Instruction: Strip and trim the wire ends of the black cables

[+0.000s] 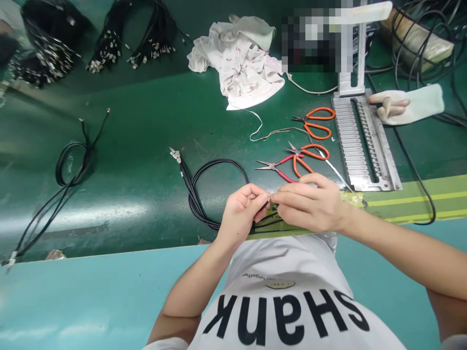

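My left hand (241, 211) and my right hand (310, 201) meet over the bench edge, their fingertips pinching a small wire end (272, 198). The pinched piece is mostly hidden by my fingers. Just beyond my left hand lies a coiled black cable (215, 189), its metal terminal end (175, 155) pointing away. Red-handled needle-nose pliers (273, 167) sit just above my right fingers, and orange-handled snips (310, 158) overlap them. Another orange-handled pair of snips (314, 121) lies farther back.
A slotted metal comb fixture (361, 141) stands at right, with a white glove (408, 104) beside it. A crumpled white cloth (239, 61) lies at the back. Bundled black cables with terminals (109, 43) sit top left, and a loose black cable (73, 165) lies left on the green mat.
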A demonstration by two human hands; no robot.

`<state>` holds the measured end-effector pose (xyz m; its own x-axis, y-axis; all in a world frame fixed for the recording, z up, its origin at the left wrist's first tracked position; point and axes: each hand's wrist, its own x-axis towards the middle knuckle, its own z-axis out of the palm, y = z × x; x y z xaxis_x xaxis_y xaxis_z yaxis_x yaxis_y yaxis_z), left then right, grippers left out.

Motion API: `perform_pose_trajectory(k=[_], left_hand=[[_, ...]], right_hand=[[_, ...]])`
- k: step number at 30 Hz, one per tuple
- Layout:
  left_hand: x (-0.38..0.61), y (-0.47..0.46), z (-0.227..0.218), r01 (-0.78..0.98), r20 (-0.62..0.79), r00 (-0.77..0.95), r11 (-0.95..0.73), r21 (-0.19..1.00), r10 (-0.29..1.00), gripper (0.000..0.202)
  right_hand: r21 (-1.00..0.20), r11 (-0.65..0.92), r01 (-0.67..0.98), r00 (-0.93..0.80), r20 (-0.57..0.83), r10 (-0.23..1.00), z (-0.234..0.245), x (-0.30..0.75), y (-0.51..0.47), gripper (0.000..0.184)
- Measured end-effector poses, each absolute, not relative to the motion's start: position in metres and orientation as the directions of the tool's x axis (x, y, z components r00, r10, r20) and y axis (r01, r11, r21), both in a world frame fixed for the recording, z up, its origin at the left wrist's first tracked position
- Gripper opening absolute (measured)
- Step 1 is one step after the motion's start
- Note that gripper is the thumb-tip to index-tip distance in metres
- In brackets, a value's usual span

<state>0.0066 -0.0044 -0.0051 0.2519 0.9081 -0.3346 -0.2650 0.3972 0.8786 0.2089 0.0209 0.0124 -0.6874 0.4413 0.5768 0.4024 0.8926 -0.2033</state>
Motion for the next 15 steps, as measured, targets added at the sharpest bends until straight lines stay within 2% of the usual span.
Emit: perform_pose_trajectory(k=[1, 3, 5, 6, 7, 8, 9, 10, 12, 13, 15], left_hand=[[0.008, -0.006, -0.008, -0.230, -0.314, 0.234, 0.366, 0.902, 0.920, 0.024], [0.011, -0.011, -0.013, -0.099, -0.197, 0.136, 0.211, 0.972, 0.971, 0.020], [0.015, -0.015, -0.017, 0.112, 0.038, 0.046, -0.043, 0.993, 0.998, 0.015], [0.016, -0.016, -0.019, 0.177, 0.116, 0.036, -0.120, 0.977, 0.993, 0.013], [0.018, -0.017, -0.019, 0.200, 0.138, 0.040, -0.144, 0.969, 0.990, 0.013], [0.018, -0.016, -0.019, 0.175, 0.097, 0.052, -0.104, 0.979, 0.994, 0.013], [0.018, -0.015, -0.018, 0.115, 0.003, 0.069, -0.011, 0.993, 0.998, 0.015], [0.018, -0.013, -0.016, 0.032, -0.117, 0.097, 0.114, 0.993, 0.988, 0.016], [0.014, -0.008, -0.012, -0.123, -0.282, 0.155, 0.302, 0.945, 0.947, 0.021], [0.012, -0.005, -0.010, -0.176, -0.309, 0.184, 0.340, 0.924, 0.933, 0.022], [0.009, 0.000, -0.006, -0.245, -0.321, 0.238, 0.376, 0.893, 0.917, 0.024]], right_hand=[[-0.272, 0.858, 0.436, -0.674, 0.533, 0.511, 0.014, 0.208, 0.021, 0.017], [-0.565, 0.661, 0.494, -0.573, 0.360, 0.736, 0.014, 0.206, 0.021, 0.016], [-0.882, 0.258, 0.394, -0.454, 0.057, 0.889, 0.011, 0.204, 0.022, 0.020], [-0.958, 0.029, 0.287, -0.433, -0.102, 0.896, 0.009, 0.203, 0.022, 0.028], [-0.971, -0.162, 0.178, -0.440, -0.226, 0.869, 0.006, 0.203, 0.021, 0.034], [-0.954, -0.282, 0.098, -0.460, -0.295, 0.837, 0.004, 0.203, 0.020, 0.038], [-0.947, -0.314, 0.063, -0.467, -0.306, 0.829, 0.002, 0.204, 0.020, 0.038], [-0.963, -0.257, 0.076, -0.451, -0.263, 0.853, 0.001, 0.205, 0.019, 0.035], [-0.971, 0.092, 0.223, -0.401, -0.006, 0.916, 0.001, 0.207, 0.018, 0.024], [-0.891, 0.317, 0.325, -0.403, 0.173, 0.899, 0.001, 0.209, 0.018, 0.018], [-0.588, 0.666, 0.459, -0.484, 0.462, 0.743, 0.004, 0.211, 0.019, 0.010]])
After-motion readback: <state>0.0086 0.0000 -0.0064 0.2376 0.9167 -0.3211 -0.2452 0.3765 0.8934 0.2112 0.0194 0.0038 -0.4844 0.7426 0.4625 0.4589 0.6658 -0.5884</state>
